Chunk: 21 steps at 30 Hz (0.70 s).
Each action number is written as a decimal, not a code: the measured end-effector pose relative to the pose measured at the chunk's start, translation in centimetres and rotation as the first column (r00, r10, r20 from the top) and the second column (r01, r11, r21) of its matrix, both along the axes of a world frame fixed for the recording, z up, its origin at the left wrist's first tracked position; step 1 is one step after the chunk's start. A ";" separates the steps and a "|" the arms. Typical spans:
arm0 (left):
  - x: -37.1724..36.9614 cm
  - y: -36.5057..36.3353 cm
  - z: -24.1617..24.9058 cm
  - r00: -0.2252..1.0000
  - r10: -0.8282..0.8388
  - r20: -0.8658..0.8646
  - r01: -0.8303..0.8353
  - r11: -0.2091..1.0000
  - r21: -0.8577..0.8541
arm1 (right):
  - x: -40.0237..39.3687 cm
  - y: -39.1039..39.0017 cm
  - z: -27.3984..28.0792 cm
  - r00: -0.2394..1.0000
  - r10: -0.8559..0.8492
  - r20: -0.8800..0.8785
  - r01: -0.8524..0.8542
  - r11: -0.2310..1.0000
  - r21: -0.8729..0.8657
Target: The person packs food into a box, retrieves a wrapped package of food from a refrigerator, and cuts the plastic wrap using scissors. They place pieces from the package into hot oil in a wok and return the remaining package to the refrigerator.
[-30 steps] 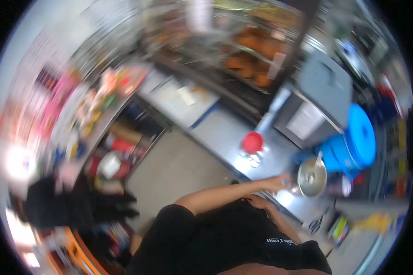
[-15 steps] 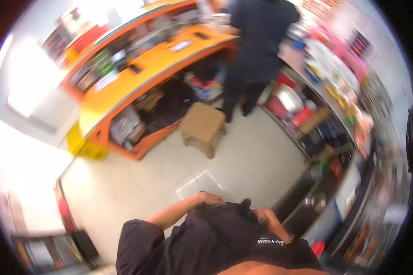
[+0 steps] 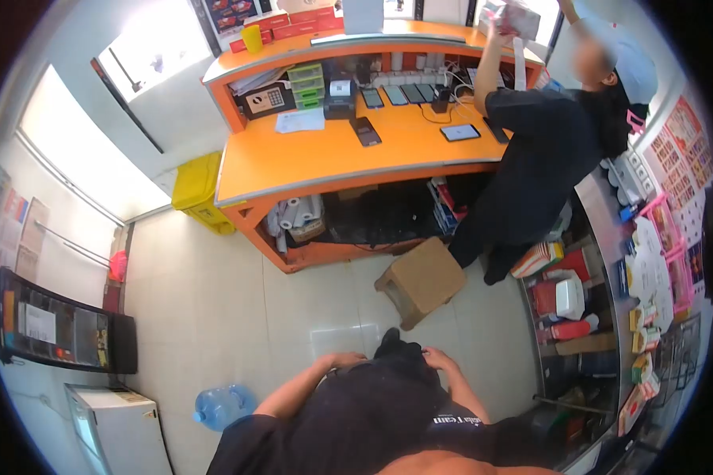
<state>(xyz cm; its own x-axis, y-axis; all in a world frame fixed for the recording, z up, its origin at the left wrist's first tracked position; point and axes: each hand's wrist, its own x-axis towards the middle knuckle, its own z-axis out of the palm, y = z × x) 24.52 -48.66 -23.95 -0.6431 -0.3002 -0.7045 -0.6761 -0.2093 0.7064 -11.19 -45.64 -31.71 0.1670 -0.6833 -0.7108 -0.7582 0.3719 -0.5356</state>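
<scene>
My left hand (image 3: 347,360) is at my waist, its fingers stretched out against my black shirt (image 3: 372,404). On the other side, my right hand (image 3: 436,359) lies by the shirt's edge with its fingers extended. Neither hand shows an object in it; the fingertips are small and partly lost against the dark cloth. A dark shoe (image 3: 389,340) shows between the hands. Ahead of them on the tiled floor stands a brown stool (image 3: 424,279), apart from both hands.
Behind the stool is an orange counter (image 3: 301,158) bearing several phones and a printer (image 3: 340,101). A co-worker (image 3: 547,150) stands at its right, lifting a box (image 3: 511,20). A yellow bin (image 3: 198,190), blue water bottle (image 3: 223,407) and white cabinet (image 3: 127,423) stand left; shelves (image 3: 570,336) line the right.
My view has swung right to left, so the counter now stands straight ahead and the bottle shows. Both hands stay at my waist. The co-worker now has raised arms with a box.
</scene>
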 end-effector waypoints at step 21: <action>7.0 -77.5 17.0 0.705 0.447 -0.551 -0.584 -0.075 -0.808 | 7.4 -15.5 3.8 0.869 -0.477 0.134 0.473 0.879 0.064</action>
